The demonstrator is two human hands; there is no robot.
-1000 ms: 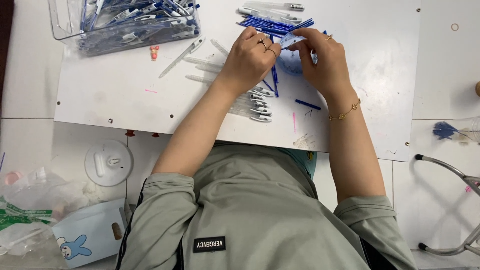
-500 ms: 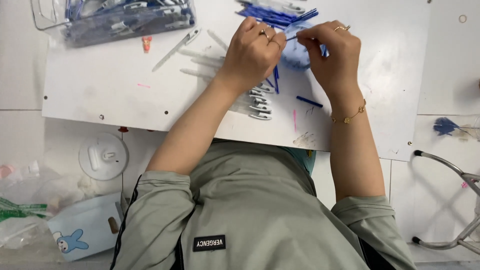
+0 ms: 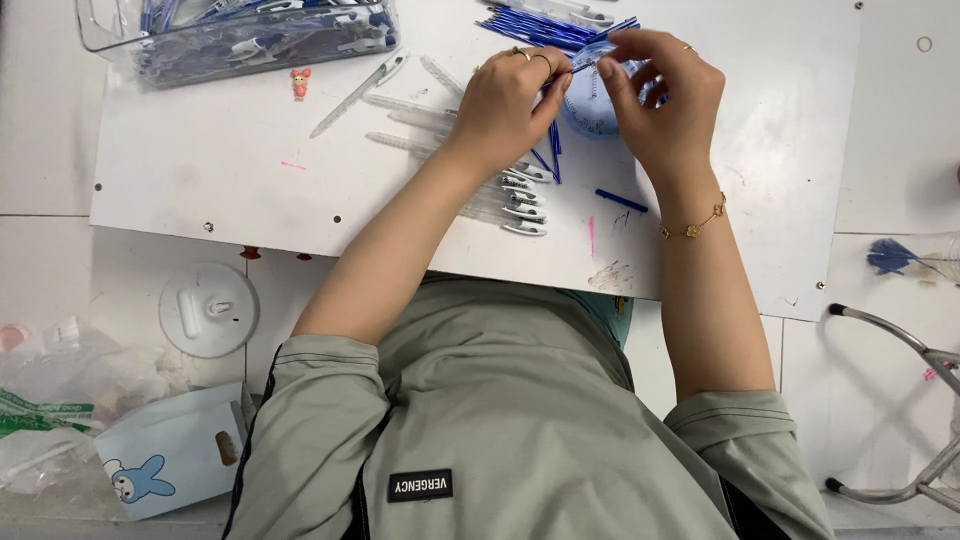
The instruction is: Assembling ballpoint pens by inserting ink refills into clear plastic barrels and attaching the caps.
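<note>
Hands meet above a white board [image 3: 200,170]: the left hand [image 3: 505,105] and right hand [image 3: 660,95] both pinch one slim clear pen part [image 3: 587,58] between their fingertips. Clear pen barrels [image 3: 500,200] lie beneath them, blue refills [image 3: 545,25] just beyond, and a clear bin of pens [image 3: 240,40] far left.

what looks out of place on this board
A small pink figurine lies beside the clear bin of pens, unlike any pen part. One blue refill lies apart from the pile, by the right hand's wrist. Nothing looks spilled or broken.
</note>
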